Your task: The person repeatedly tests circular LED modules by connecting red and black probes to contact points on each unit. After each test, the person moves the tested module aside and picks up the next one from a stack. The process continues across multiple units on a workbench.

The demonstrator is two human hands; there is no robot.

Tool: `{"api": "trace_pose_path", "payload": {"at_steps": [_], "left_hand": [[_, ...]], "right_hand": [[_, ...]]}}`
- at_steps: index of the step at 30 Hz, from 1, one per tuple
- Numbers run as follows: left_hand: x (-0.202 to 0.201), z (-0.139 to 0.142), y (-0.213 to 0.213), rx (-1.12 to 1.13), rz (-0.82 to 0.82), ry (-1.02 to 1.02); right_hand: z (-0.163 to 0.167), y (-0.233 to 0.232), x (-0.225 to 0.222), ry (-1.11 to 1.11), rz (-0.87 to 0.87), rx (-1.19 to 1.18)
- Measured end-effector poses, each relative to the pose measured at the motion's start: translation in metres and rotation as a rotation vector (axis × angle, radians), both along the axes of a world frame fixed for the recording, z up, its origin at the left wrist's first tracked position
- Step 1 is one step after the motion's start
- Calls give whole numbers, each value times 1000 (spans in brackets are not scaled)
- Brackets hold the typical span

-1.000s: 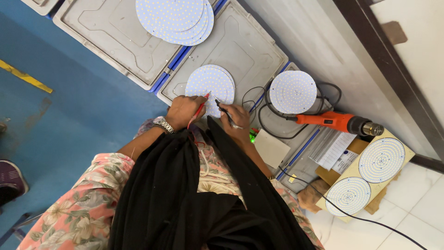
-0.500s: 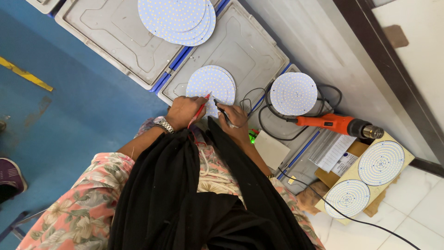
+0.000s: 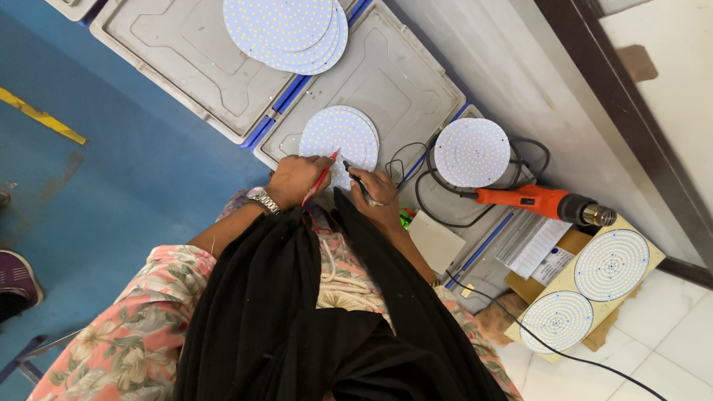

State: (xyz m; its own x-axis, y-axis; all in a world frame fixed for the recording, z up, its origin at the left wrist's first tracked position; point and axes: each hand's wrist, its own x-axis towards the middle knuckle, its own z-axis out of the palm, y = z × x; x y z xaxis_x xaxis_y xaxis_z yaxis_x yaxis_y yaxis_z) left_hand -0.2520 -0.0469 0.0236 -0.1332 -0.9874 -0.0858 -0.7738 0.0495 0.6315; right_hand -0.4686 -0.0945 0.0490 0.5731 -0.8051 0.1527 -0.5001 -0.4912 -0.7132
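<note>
Hands met at mid-frame over a round white LED disc (image 3: 338, 135) lying on a grey crate lid (image 3: 401, 82). We noted the left hand (image 3: 297, 180), a metal watch (image 3: 264, 200) on its wrist, with fingers curled together and pinched on a red probe (image 3: 323, 177); the probe's tip touched the disc's lower edge. The right hand (image 3: 377, 197) had its fingers closed round a black probe (image 3: 355, 178), tip also at the disc's lower edge, just beside the red one. A second disc seemed to lie under the first, its rim showing on the right; we could not tell more.

Toward the upper middle of the frame we logged a stack of larger LED discs (image 3: 286, 30) bridging two grey lids. Right of centre, another LED disc (image 3: 471, 152) sat ringed by black cable (image 3: 427, 200). Just below and right of it lay an orange heat gun (image 3: 542, 202), nozzle pointing right. At lower right, two LED discs (image 3: 587, 293) rested on a pale board beside some printed papers (image 3: 531, 241). A black scarf (image 3: 297, 319) hung over a floral sleeve (image 3: 134, 327) in the lower part of the frame. Blue floor (image 3: 111, 171) filled the left side, with a dark shoe (image 3: 16, 278) at the far left edge.
</note>
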Motion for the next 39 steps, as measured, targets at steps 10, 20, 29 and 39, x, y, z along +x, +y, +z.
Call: {"api": "trace_pose_path", "payload": {"at_steps": [10,20,29,39], "left_hand": [[3,-5,-5,27,-34,10],[14,-21,-88,222,-86,68],[20,-28,-86,256,-76,90],[26,-30,-79,271,-85,37]], "right_hand": [[-5,-3,10,40,-59,53],[-25,-50,22,-27,-105,560],[-26,-58,36,52,-147,651],[-29,-43,46,71,-158,602]]}}
